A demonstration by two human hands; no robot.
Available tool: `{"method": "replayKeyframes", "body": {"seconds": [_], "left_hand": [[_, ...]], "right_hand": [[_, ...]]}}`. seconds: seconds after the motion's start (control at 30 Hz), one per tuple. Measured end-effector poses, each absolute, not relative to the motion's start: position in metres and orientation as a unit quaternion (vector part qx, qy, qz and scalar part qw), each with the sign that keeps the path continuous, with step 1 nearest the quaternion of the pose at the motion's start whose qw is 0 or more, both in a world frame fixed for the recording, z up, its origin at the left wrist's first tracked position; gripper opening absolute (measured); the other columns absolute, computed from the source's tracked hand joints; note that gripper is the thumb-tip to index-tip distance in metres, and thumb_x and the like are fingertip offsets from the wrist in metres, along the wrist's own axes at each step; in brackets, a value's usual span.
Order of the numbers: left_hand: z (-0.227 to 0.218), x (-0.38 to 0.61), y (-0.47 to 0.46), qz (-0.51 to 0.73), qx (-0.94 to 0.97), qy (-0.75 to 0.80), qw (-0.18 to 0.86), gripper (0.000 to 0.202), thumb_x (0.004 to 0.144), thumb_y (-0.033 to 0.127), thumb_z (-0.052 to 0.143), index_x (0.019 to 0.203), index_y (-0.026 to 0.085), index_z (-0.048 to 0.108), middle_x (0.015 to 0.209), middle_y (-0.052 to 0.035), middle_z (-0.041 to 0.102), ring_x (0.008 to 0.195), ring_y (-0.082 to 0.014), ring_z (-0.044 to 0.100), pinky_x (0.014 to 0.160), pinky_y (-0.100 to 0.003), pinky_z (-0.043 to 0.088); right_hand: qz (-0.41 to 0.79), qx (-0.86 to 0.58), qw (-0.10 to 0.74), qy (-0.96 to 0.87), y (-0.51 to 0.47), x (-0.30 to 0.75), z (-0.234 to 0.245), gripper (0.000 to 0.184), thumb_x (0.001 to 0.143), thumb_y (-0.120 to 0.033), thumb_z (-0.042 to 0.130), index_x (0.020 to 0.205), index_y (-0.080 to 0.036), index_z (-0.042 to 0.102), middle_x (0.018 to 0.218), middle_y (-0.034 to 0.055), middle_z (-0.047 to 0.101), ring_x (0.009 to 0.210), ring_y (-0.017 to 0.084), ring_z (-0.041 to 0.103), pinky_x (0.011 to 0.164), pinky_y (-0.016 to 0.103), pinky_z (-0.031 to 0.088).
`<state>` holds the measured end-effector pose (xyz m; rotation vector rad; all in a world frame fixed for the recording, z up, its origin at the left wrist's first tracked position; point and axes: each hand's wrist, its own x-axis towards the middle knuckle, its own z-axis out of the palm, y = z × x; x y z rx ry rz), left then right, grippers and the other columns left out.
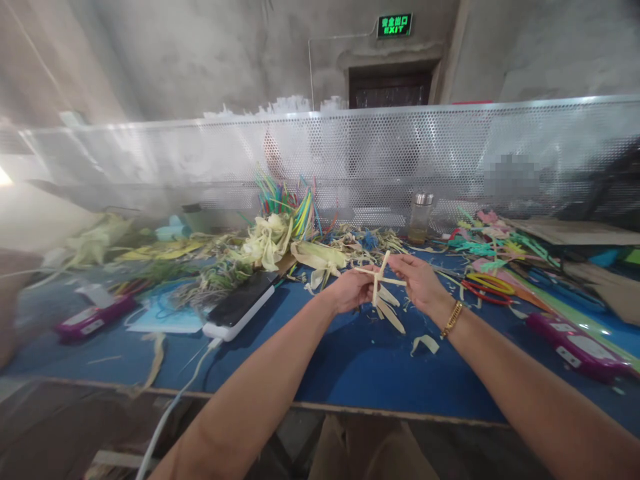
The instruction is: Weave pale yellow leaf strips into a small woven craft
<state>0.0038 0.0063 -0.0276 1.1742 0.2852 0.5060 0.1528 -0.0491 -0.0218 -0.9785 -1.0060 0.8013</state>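
A cross of pale, flat husk strips (379,277) is held above the blue tabletop (370,373), its arms sticking out to several sides. My left hand (351,291) pinches it from the left, near the crossing, with its fingers closed. From the right, my right hand (419,280) has closed fingers on the cross's upper strip; some fingertips are hard to make out. A gold bracelet (452,319) is on the right wrist. Loose pale husk pieces (391,315) lie under the hands, and a curled scrap (425,344) rests nearer the front edge.
Left of the hands, a phone (243,300) lies on a white block with a cable. Behind are husks (270,243) and colourful thin sticks (300,207). At right are red-handled scissors (487,291), a purple device (575,343) and a glass bottle (420,219). A perforated metal panel (320,153) stands behind.
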Motion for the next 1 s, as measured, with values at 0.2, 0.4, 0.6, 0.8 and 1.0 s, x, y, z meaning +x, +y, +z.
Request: {"method": "replayKeyframes", "body": {"seconds": [0.2, 0.4, 0.6, 0.8, 1.0], "left_hand": [[-0.028, 0.002, 0.008, 0.219, 0.547, 0.135, 0.797, 0.024, 0.065, 0.025, 0.072, 0.073, 0.016, 0.051, 0.058, 0.0052, 0.042, 0.048, -0.0036, 0.037, 0.048, -0.018, 0.03], [-0.025, 0.0, 0.007, 0.229, 0.553, 0.153, 0.787, 0.017, 0.067, 0.023, 0.071, 0.075, 0.017, 0.057, 0.062, 0.0034, 0.047, 0.051, -0.0047, 0.042, 0.049, -0.018, 0.032], [-0.02, 0.0, 0.003, 0.241, 0.532, 0.144, 0.799, 0.034, 0.065, 0.023, 0.072, 0.098, 0.021, 0.063, 0.091, -0.0057, 0.061, 0.08, -0.0148, 0.059, 0.067, -0.026, 0.045], [-0.027, 0.007, 0.001, 0.299, 0.538, 0.185, 0.767, 0.028, 0.067, 0.038, 0.073, 0.08, 0.015, 0.062, 0.076, -0.0025, 0.058, 0.065, -0.0099, 0.055, 0.065, -0.025, 0.046], [-0.026, 0.007, 0.002, 0.307, 0.531, 0.189, 0.767, 0.025, 0.065, 0.032, 0.076, 0.078, 0.014, 0.066, 0.078, -0.0049, 0.059, 0.067, -0.01, 0.053, 0.067, -0.025, 0.047]], "right_hand": [[0.378, -0.429, 0.672, -0.47, -0.052, 0.152, -0.019, 0.025, 0.058, -0.039, 0.079, 0.073, -0.02, 0.072, 0.073, -0.0001, 0.067, 0.07, 0.013, 0.056, 0.072, 0.029, 0.042], [0.407, -0.409, 0.661, -0.48, -0.053, 0.155, -0.016, 0.025, 0.056, -0.038, 0.079, 0.067, -0.019, 0.066, 0.065, -0.0017, 0.062, 0.063, 0.012, 0.053, 0.066, 0.028, 0.042], [0.399, -0.407, 0.701, -0.429, -0.052, 0.155, -0.018, 0.028, 0.057, -0.04, 0.079, 0.067, -0.02, 0.062, 0.064, -0.0028, 0.057, 0.059, 0.011, 0.05, 0.061, 0.027, 0.041], [0.414, -0.404, 0.687, -0.439, -0.052, 0.146, -0.02, 0.03, 0.056, -0.041, 0.079, 0.065, -0.02, 0.06, 0.06, -0.0043, 0.055, 0.057, 0.01, 0.047, 0.059, 0.026, 0.039], [0.363, -0.445, 0.655, -0.491, -0.05, 0.15, -0.023, 0.03, 0.06, -0.046, 0.076, 0.068, -0.019, 0.066, 0.065, -0.0008, 0.061, 0.066, 0.013, 0.052, 0.07, 0.028, 0.041]]}}
